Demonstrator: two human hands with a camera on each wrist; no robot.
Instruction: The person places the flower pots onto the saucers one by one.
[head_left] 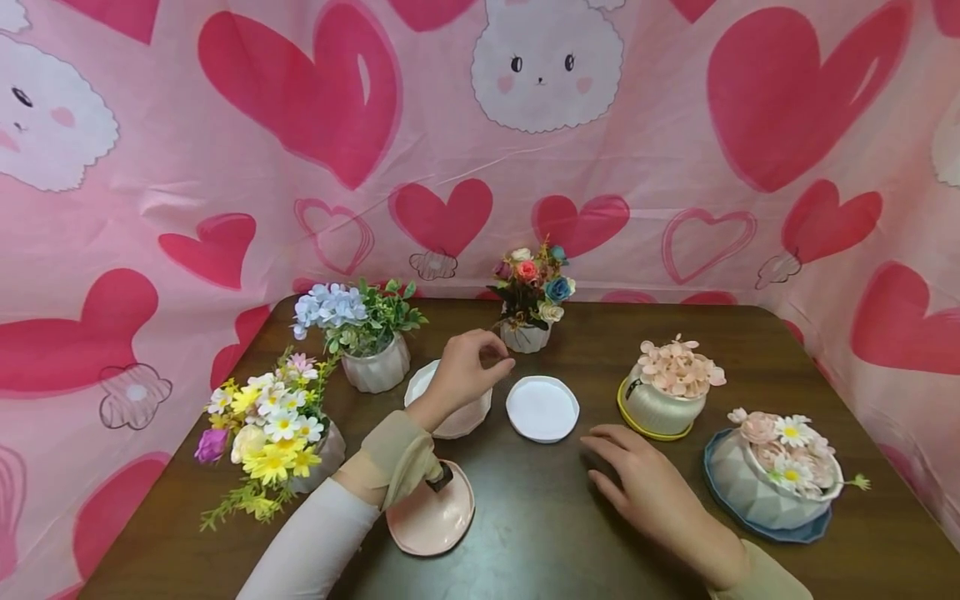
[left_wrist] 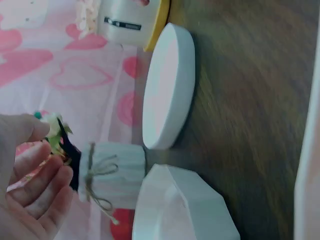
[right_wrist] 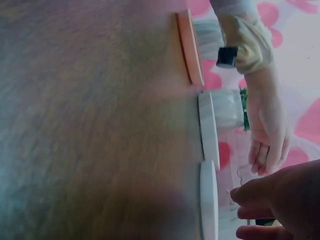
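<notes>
My left hand hovers over an off-white faceted dish, its fingers loosely bent with nothing in them. Just beyond it stands a small white pot of mixed roses, tied with twine in the left wrist view. A round white saucer lies between my two hands. My right hand is low over the table, right of that saucer, with relaxed fingers and nothing held. Nearest to it is a cream pot with peach flowers on a yellow saucer. Below my left wrist lies a pink plate.
At the left stand a pot of yellow and white daisies and a ribbed pot with blue hydrangeas. On the right, a faceted white pot with pale flowers sits on a blue saucer. A pink heart-print cloth hangs behind the table.
</notes>
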